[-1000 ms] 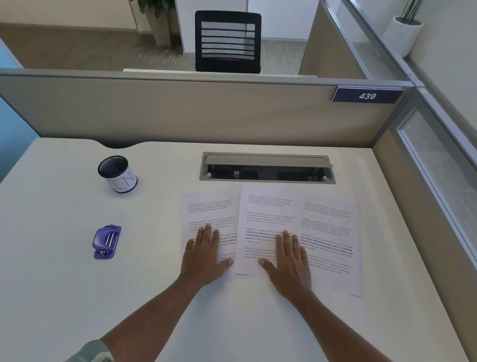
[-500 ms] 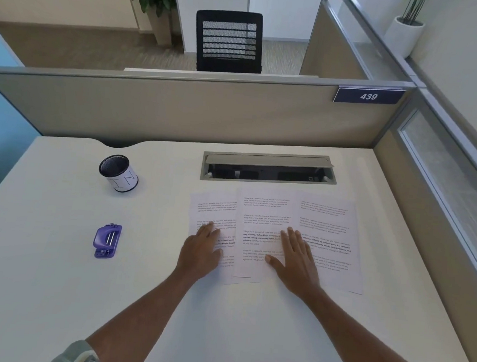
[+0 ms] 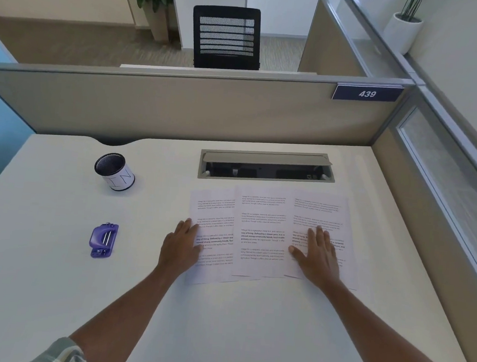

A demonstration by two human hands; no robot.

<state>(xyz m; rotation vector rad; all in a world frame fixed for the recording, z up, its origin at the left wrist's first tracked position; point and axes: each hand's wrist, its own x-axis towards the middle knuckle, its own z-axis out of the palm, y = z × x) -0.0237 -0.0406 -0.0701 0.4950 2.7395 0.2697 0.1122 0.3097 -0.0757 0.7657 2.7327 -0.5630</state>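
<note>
Three printed sheets point(image 3: 257, 268) in an overlapping row on the white desk point(image 3: 220, 328), just short of the open cable tray point(image 3: 265, 166) at 12 o'clock. Middle sheet point(image 3: 262, 225) over the 3 o'clock edge of the left sheet point(image 3: 215, 207), right sheet point(image 3: 332, 211) over the middle one's; near edges uneven.

Left hand point(image 3: 180, 247) palm down at the left sheet's 9 o'clock edge, fingers straight and close together, pointing to 12 o'clock, gripping nothing; outer side of the hand over bare desk.

Right hand point(image 3: 318, 255) flat on the right sheet, fingers straight, thumb out toward 9 o'clock near the seam with the middle sheet; pressing only, nothing held.

Well apart from the paper: mesh cup point(image 3: 116, 175) at 10 o'clock, purple hole punch point(image 3: 102, 240) at 9 o'clock. Beyond the tray, a beige partition point(image 3: 180, 110) with number plate 439 point(image 3: 367, 93) at 1 o'clock.
</note>
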